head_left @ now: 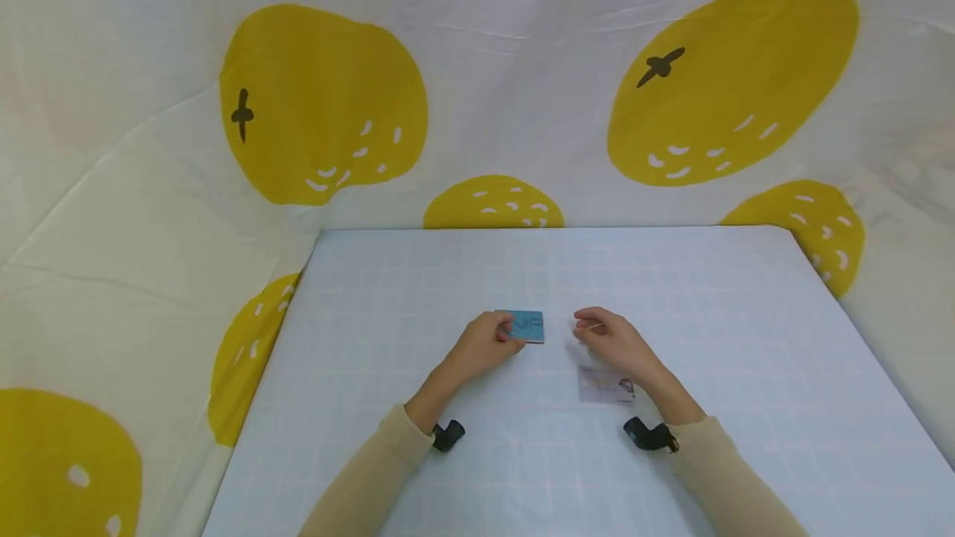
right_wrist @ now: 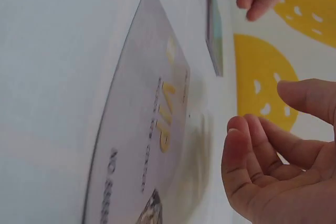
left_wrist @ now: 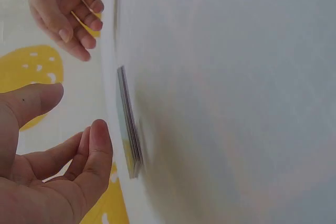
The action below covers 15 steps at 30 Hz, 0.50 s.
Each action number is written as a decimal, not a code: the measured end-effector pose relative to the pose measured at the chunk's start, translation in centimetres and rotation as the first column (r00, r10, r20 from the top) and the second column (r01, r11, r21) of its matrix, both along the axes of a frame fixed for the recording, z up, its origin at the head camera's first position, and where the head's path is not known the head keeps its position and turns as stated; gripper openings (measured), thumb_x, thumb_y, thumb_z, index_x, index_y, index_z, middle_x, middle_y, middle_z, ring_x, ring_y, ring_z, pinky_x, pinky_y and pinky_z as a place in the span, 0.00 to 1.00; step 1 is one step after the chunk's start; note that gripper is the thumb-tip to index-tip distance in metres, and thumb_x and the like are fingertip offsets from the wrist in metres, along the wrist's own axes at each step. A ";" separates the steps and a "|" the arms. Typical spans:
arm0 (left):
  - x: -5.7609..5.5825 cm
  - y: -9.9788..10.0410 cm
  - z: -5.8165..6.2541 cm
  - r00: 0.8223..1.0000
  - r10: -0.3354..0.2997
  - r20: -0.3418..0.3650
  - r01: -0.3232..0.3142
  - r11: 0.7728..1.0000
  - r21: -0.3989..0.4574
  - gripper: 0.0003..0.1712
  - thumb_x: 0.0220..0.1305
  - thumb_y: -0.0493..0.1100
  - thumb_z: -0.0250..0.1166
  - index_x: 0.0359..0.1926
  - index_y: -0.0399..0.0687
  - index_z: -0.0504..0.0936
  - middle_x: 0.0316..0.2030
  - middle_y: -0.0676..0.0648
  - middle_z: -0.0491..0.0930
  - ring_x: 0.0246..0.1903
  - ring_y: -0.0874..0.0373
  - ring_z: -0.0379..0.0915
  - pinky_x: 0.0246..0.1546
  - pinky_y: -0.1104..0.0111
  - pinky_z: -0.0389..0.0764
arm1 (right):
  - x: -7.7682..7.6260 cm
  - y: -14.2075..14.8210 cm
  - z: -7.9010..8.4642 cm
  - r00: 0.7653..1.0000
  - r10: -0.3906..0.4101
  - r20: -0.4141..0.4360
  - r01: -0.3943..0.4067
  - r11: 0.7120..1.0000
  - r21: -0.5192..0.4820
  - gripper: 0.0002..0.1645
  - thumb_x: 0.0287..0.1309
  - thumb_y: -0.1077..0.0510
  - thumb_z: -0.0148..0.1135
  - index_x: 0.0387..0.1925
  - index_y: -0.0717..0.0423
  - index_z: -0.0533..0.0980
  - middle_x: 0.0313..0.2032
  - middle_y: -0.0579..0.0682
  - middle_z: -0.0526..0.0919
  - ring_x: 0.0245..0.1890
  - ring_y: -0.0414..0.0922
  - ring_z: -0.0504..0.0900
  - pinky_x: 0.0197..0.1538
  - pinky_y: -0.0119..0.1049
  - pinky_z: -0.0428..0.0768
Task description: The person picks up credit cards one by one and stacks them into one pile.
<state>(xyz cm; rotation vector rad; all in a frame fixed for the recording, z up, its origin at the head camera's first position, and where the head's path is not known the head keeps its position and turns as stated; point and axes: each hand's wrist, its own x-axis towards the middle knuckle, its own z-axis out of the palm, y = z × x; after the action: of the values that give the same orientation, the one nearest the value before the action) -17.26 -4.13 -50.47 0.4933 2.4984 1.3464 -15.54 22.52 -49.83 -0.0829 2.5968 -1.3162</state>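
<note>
A short stack of cards (head_left: pixel 531 326) with a blue top card lies on the table, its layered edges (left_wrist: pixel 131 129) visible in the left wrist view. My left hand (head_left: pixel 485 342) is over the left end of the stack, thumb and fingers apart and holding nothing. To the right, my right hand (head_left: pixel 619 346) hovers with fingers loosely bent and nothing in them. Below it, a single pale pinkish card (head_left: pixel 600 386) lies on the table. Gold "VIP" lettering and a number show on this card (right_wrist: pixel 142 108) in the right wrist view.
The table (head_left: pixel 418 272) has a pale cloth with faint lines. Behind and beside it hangs a white sheet (head_left: pixel 515 106) printed with large yellow fruit. A black wrist camera (head_left: pixel 449 436) sits on the left wrist, another black camera (head_left: pixel 647 435) on the right.
</note>
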 end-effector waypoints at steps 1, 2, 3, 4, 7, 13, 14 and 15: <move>0.2 0.3 0.0 1.000 -0.010 0.003 0.010 1.000 0.004 0.29 0.63 0.44 0.69 0.60 0.32 0.77 0.49 0.41 0.79 0.44 0.56 0.79 0.44 0.65 0.80 | 0.2 0.4 0.0 1.000 -0.001 -0.004 0.001 1.000 0.004 0.24 0.70 0.53 0.60 0.62 0.60 0.73 0.50 0.53 0.82 0.51 0.52 0.81 0.49 0.47 0.79; 0.3 0.7 0.1 1.000 -0.021 0.004 0.021 1.000 0.006 0.29 0.64 0.45 0.69 0.60 0.32 0.76 0.50 0.41 0.79 0.45 0.55 0.79 0.45 0.65 0.80 | 0.4 0.8 0.0 1.000 -0.002 -0.007 0.002 1.000 0.006 0.24 0.70 0.53 0.60 0.62 0.60 0.73 0.50 0.53 0.82 0.51 0.53 0.81 0.49 0.47 0.79; 0.5 1.1 0.0 0.999 -0.032 0.006 0.032 0.999 0.010 0.29 0.64 0.45 0.69 0.61 0.33 0.76 0.51 0.41 0.80 0.45 0.55 0.79 0.45 0.65 0.81 | 0.6 1.2 0.0 1.000 -0.002 -0.014 0.002 1.000 0.005 0.24 0.70 0.53 0.60 0.62 0.61 0.73 0.50 0.54 0.82 0.51 0.53 0.81 0.49 0.46 0.79; 0.6 1.5 0.0 0.999 -0.043 0.009 0.043 0.999 0.012 0.29 0.64 0.45 0.69 0.61 0.33 0.76 0.52 0.41 0.80 0.46 0.55 0.79 0.46 0.66 0.80 | 0.8 1.6 0.0 1.000 -0.007 -0.019 0.007 1.000 0.005 0.24 0.70 0.53 0.60 0.62 0.61 0.73 0.50 0.54 0.82 0.51 0.53 0.81 0.49 0.46 0.78; 1.1 2.8 -0.1 0.997 -0.079 0.017 0.079 0.997 0.018 0.29 0.65 0.46 0.70 0.62 0.34 0.76 0.52 0.43 0.80 0.47 0.57 0.79 0.46 0.68 0.79 | 1.5 2.9 0.0 0.999 -0.007 -0.041 0.008 1.000 0.009 0.24 0.70 0.54 0.61 0.62 0.62 0.74 0.49 0.54 0.82 0.50 0.53 0.81 0.49 0.45 0.78; 1.9 5.2 -0.2 0.987 -0.158 0.003 0.158 0.987 -0.004 0.28 0.64 0.45 0.70 0.61 0.36 0.77 0.50 0.45 0.80 0.45 0.60 0.76 0.45 0.71 0.78 | 2.5 5.4 -0.3 0.997 -0.006 -0.071 0.008 1.000 0.018 0.23 0.69 0.54 0.62 0.60 0.63 0.75 0.47 0.53 0.83 0.47 0.51 0.82 0.50 0.45 0.77; 1.9 5.6 -0.3 0.986 -0.169 0.001 0.170 0.985 -0.013 0.28 0.64 0.45 0.70 0.61 0.36 0.77 0.50 0.45 0.79 0.45 0.61 0.76 0.45 0.71 0.78 | 2.6 5.8 -0.3 0.997 -0.007 -0.071 0.009 1.000 0.021 0.23 0.69 0.55 0.62 0.60 0.62 0.75 0.47 0.53 0.83 0.47 0.51 0.82 0.50 0.45 0.77; 2.0 5.9 -0.3 0.983 -0.181 0.000 0.181 0.983 -0.027 0.28 0.65 0.46 0.70 0.61 0.37 0.77 0.50 0.46 0.79 0.44 0.62 0.76 0.44 0.72 0.78 | 2.8 6.2 -0.3 0.997 -0.004 -0.071 0.006 1.000 0.025 0.23 0.69 0.55 0.62 0.60 0.62 0.75 0.48 0.54 0.83 0.47 0.51 0.82 0.50 0.45 0.77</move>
<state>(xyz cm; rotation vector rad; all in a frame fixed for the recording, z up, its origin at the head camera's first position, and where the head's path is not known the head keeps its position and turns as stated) -15.27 1.81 -50.80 0.6981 2.4026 1.2424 -12.79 28.70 -50.11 -0.1206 2.6734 -1.3047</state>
